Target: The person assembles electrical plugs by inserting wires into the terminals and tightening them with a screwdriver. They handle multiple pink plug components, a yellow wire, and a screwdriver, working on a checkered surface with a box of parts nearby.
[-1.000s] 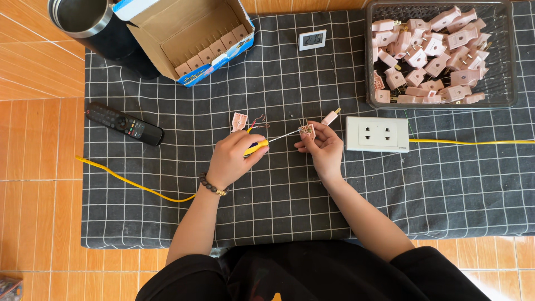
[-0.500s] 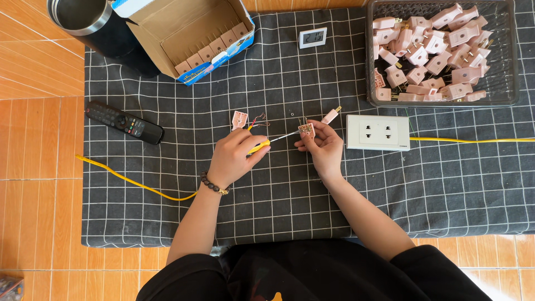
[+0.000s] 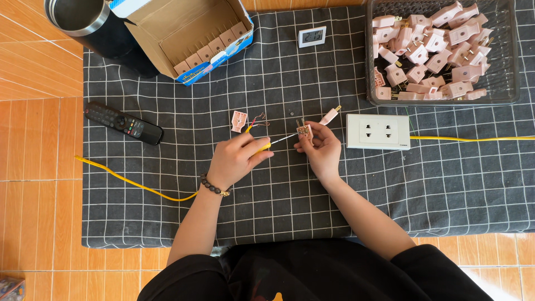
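My left hand (image 3: 237, 159) grips a yellow-handled screwdriver (image 3: 277, 141) whose thin shaft points right into a small pink plug half (image 3: 304, 130). My right hand (image 3: 320, 149) pinches that plug half, its metal prongs pointing up. A loose pink plug cover (image 3: 239, 120) lies just above my left hand, next to the bared red wire ends (image 3: 258, 120) of a yellow cable (image 3: 134, 183). Another pink plug piece (image 3: 329, 116) lies above my right hand.
A white socket box (image 3: 378, 131) with a yellow cord (image 3: 473, 138) sits right of my hands. A wire basket (image 3: 512, 56) of several pink plugs stands at the back right. An open cardboard box (image 3: 192, 33), dark tumbler (image 3: 89, 22), small digital clock (image 3: 312, 37) and black remote (image 3: 123, 123) lie on the checked mat (image 3: 267, 212).
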